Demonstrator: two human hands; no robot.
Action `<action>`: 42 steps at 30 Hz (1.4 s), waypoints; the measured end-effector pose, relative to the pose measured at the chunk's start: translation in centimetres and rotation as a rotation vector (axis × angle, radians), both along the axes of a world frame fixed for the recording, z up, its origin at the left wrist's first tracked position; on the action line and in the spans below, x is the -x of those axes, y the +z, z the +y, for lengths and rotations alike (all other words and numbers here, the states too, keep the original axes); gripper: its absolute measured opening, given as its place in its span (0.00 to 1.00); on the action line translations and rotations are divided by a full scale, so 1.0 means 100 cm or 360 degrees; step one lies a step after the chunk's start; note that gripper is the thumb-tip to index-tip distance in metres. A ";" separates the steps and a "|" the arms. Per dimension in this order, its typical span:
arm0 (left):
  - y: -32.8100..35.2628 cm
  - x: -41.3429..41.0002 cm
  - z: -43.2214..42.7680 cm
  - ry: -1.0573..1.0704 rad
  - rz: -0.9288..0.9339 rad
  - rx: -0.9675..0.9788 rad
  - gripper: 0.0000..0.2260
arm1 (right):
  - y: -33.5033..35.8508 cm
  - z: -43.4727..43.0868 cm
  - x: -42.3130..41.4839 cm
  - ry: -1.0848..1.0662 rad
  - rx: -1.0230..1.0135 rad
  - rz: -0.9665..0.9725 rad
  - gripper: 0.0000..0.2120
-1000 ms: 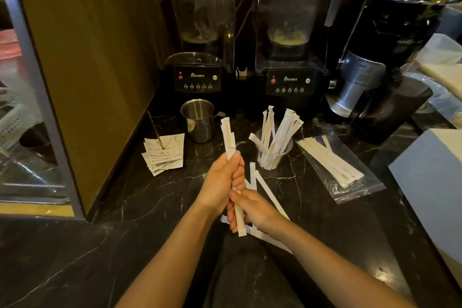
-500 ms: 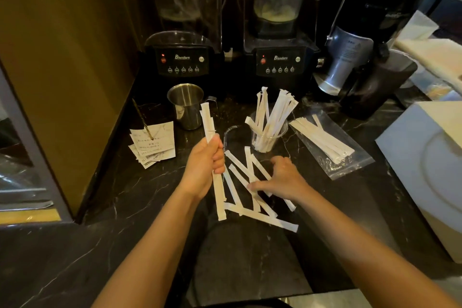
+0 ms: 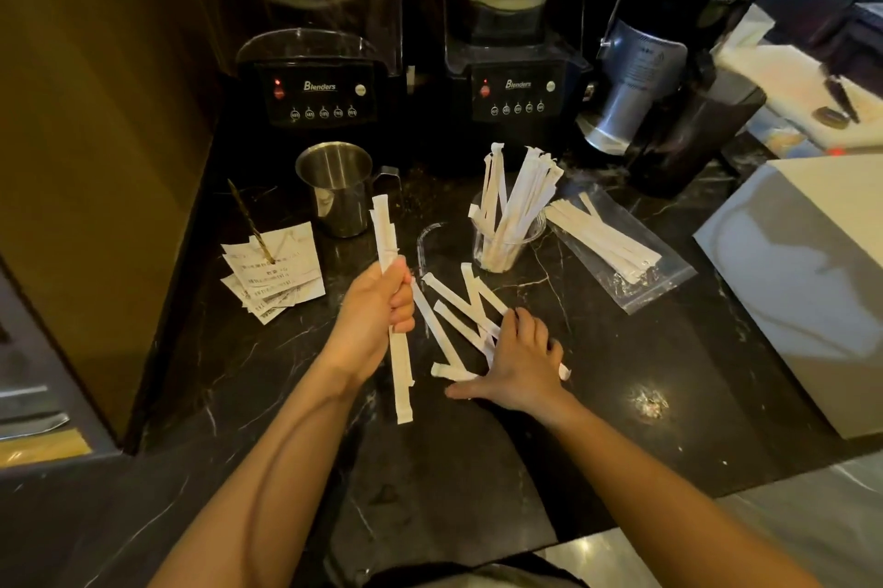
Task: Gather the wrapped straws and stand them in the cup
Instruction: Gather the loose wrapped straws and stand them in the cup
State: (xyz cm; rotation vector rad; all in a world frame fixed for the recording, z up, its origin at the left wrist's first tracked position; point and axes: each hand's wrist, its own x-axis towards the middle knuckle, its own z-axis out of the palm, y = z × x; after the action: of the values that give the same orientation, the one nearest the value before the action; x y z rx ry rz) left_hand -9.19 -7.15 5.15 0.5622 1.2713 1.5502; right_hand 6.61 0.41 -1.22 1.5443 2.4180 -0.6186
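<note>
The left hand (image 3: pixel 377 315) is clenched around a bundle of wrapped straws (image 3: pixel 393 301), held nearly upright above the black marble counter (image 3: pixel 621 372). The right hand (image 3: pixel 521 363) lies spread, palm down, on loose wrapped straws (image 3: pixel 454 305) scattered near the counter's middle, gripping none. Toward the back edge a clear cup (image 3: pixel 506 243) holds more straws, standing and leaning. Beside it, toward the right edge, lies a plastic bag (image 3: pixel 621 253) of straws; a steel pitcher (image 3: pixel 337 191) stands toward the left.
</note>
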 end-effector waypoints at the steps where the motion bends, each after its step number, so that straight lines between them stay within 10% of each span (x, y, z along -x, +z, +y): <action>1: -0.001 0.002 -0.001 -0.0005 -0.0004 0.0001 0.14 | -0.001 0.000 0.002 -0.0036 -0.0027 0.0028 0.61; 19: -0.014 0.015 0.003 -0.0049 -0.0035 0.0071 0.13 | 0.018 0.010 0.011 0.0031 -0.0307 0.0174 0.19; 32: -0.017 0.009 0.014 -0.0062 0.0014 0.0117 0.13 | 0.029 0.014 0.012 0.0353 -0.0320 -0.0130 0.13; 42: -0.021 0.006 0.012 0.0018 0.0042 0.0146 0.09 | 0.030 0.018 -0.003 0.0307 -0.0233 0.0298 0.06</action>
State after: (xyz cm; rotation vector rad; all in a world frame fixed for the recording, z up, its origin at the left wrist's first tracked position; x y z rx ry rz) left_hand -9.75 -5.96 3.09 0.5188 1.3604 1.4900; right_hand 6.87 2.23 1.81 1.3338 2.7672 -0.5825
